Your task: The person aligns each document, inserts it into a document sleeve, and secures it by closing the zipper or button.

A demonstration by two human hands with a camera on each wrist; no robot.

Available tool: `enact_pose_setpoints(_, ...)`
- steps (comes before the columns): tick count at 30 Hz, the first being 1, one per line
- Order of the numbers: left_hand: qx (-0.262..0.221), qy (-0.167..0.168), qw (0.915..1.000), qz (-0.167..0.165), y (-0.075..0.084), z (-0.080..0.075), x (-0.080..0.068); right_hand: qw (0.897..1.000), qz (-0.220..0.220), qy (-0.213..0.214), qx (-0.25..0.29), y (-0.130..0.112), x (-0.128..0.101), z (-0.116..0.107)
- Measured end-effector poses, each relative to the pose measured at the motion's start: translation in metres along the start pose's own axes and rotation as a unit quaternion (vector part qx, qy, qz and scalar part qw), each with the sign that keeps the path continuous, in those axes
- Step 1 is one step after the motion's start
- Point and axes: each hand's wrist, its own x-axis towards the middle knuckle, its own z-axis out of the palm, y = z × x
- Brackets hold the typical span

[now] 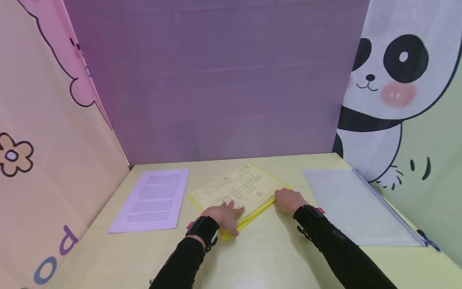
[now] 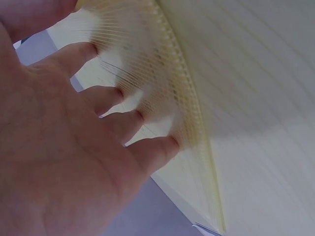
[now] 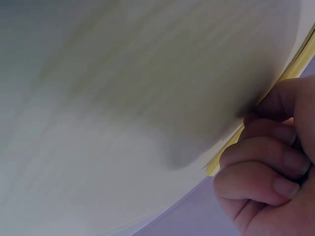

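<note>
A yellow mesh pouch (image 1: pixel 249 168) lies slantwise on the table with a printed sheet (image 1: pixel 234 186) of line drawings showing through it. My left hand (image 1: pixel 224 216) rests on its near left part with fingers spread. In the left wrist view, the fingertips (image 2: pixel 173 142) press into the mesh and wrinkle it. At the pouch's right corner, my right hand (image 1: pixel 288 200) has curled fingers and pinches the yellow edge (image 3: pixel 224 155). What exactly lies between its thumb and forefinger is hidden.
A lilac printed sheet (image 1: pixel 151 200) lies on the left of the table (image 1: pixel 260 265). On the right is a whitish pouch (image 1: pixel 364 208) with a purple edge and a blue pull cord (image 1: pixel 429 241). A purple panel (image 1: pixel 231 80) rises behind, with printed cloth walls at both sides.
</note>
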Motion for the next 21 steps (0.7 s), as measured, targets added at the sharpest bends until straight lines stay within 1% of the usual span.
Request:
enact_pose_setpoints(3, 0.003, -0.001, 1.0, 0.001, 0.0, 0.001, 0.001, 1.0, -0.003, 0.001, 0.001, 0.0, -0.001, 0.001)
enact_pose_setpoints(9, 0.017, -0.002, 0.9998, 0.014, 0.002, 0.001, 0.002, 1.0, -0.004, 0.008, -0.013, -0.001, 0.001, 0.0)
enact_pose_setpoints(15, 0.016, 0.001, 0.9998, 0.009, 0.003, 0.0, 0.0, 0.999, -0.015, 0.016, -0.028, -0.003, 0.003, 0.002)
enact_pose_setpoints(21, 0.011, 0.002, 0.9999, 0.001, 0.004, 0.001, 0.001, 0.999, -0.032, -0.002, -0.019, -0.012, 0.003, 0.002)
